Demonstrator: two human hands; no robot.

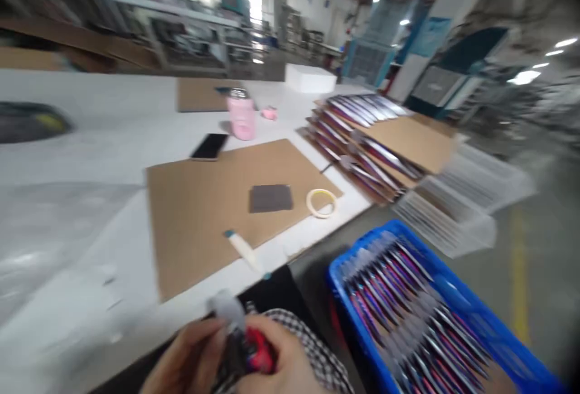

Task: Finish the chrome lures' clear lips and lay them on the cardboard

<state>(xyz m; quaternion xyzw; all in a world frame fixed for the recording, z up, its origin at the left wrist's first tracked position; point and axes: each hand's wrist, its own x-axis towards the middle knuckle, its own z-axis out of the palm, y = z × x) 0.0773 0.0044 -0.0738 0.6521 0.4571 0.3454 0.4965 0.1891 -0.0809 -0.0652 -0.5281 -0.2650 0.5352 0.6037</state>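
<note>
Low in the view, both my hands are closed around one small object (259, 350), red and dark, with a pale translucent end sticking up. Motion blur hides its exact kind. My left hand (193, 355) pinches its dark side, while my right hand (287, 361) wraps around the red part. On the table beyond lies a brown cardboard sheet (194, 219). A dark grey rectangular piece (270, 198) rests on the sheet. Nearer to my hands is a white tool with teal ends (245, 252), and a cream tape roll (321, 203) lies at the sheet's right corner.
At my right stands a blue crate (457, 288) with rows of slim shiny pieces. Behind it are white plastic baskets (453, 219) and stacked cardboard layers (403, 140) holding similar pieces. A pink bottle (241, 115), a phone (209, 147) and a white box (310, 78) stand farther back.
</note>
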